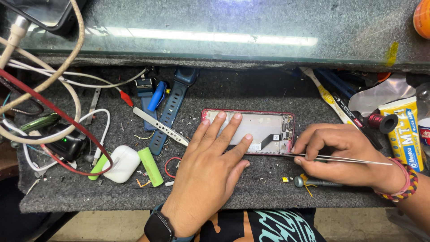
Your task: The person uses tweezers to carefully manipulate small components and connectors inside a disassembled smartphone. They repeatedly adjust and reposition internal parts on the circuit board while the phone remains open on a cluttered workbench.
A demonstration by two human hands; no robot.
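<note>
My left hand [210, 172] lies flat, fingers spread, pressing the opened red phone [260, 131] at the desk [268, 188] centre. My right hand [345, 154], at three o'clock, pinches thin tweezers [340, 158] against the phone's lower edge. A yellow box [405, 134] with blue lettering stands further right.

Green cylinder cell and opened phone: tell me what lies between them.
In the head view, a small red wire loop lies on the grey mat between the green cylinder cell and the opened phone.
</note>
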